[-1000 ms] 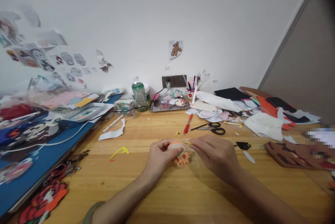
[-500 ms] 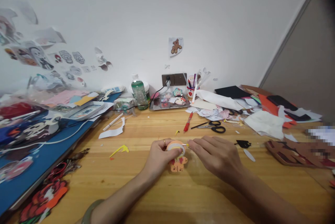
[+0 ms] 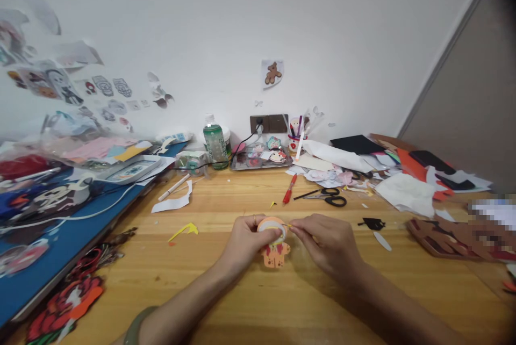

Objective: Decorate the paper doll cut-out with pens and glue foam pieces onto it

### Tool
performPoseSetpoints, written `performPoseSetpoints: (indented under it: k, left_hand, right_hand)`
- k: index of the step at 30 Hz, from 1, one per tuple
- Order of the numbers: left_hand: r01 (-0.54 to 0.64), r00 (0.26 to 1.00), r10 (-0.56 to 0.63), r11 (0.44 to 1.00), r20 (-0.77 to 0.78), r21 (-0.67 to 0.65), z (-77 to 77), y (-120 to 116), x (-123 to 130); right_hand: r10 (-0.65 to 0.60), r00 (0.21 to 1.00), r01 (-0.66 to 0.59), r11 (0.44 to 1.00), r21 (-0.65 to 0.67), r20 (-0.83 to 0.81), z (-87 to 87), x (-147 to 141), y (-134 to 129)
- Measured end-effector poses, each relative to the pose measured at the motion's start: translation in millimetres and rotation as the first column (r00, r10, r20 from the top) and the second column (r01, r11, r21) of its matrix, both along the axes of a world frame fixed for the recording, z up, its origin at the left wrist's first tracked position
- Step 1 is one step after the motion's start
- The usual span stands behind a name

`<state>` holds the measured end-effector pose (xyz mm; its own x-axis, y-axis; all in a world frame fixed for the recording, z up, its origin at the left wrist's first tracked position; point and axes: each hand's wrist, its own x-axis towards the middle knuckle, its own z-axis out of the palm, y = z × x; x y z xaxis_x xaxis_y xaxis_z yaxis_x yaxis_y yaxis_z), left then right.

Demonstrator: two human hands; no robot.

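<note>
Left hand: the left hand comes from the near left, its thumb lying over the round head of the orange paper figure, clamped on it.
Right hand: the right hand comes from the near right, knuckles up; thumb and forefinger are together on a thin small piece, too small to identify, at the figure's right edge.
Paper figure: above the middle of the wooden table, between both hands, its legs pointing to the near side.
Table: black-handled scissors and a red pen lie beyond the hands; a yellow scrap is at left, a black scrap at right.
Wall side: the green bottle stands left of the tray; a bear picture is on the white wall.
Change: one second ago the figure's legs slanted to the right; now they point more straight.
</note>
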<state>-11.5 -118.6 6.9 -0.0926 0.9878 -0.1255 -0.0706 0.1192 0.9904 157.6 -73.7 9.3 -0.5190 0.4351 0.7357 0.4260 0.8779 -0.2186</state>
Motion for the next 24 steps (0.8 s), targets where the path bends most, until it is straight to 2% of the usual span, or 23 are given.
performPoseSetpoints:
  k: [5,10,12,14,16,18,21,24]
  left_hand:
    - [0.005,1.0,-0.005,1.0,0.025,0.031,6.4,-1,-1]
    - [0.025,0.999,-0.026,0.999,0.04,0.025,6.0,-2,0]
    - [0.052,0.996,-0.051,0.999,0.067,-0.01,4.5,-3,1]
    - [0.06,0.995,-0.059,0.998,0.087,-0.015,3.9,-3,2]
    - [0.028,0.996,-0.029,1.0,0.083,0.012,4.2,-2,1]
    - [-0.007,0.996,0.004,0.999,0.084,0.037,5.2,-2,0]
    - [-0.031,0.993,0.026,0.999,0.113,0.042,6.1,-1,-1]
    - [-0.04,0.993,0.035,0.998,0.112,0.045,6.2,-1,-1]
  right_hand:
    - [0.012,0.995,-0.037,0.965,-0.258,-0.098,1.9,-5,-4]
    - [0.031,0.985,-0.114,0.856,-0.505,-0.171,7.1,-9,-7]
    - [-0.001,0.973,-0.133,0.815,-0.564,-0.232,11.6,-9,-7]
    - [-0.04,0.954,-0.148,0.799,-0.583,-0.297,15.7,-8,-5]
    - [-0.036,0.949,-0.151,0.819,-0.553,-0.313,17.7,-6,-2]
    - [-0.01,0.96,-0.128,0.873,-0.471,-0.279,16.8,-3,-1]
    - [0.015,0.975,-0.073,0.964,-0.257,-0.22,11.9,-1,1]
    - [0.018,0.987,-0.03,0.997,-0.075,-0.157,7.0,-1,1]
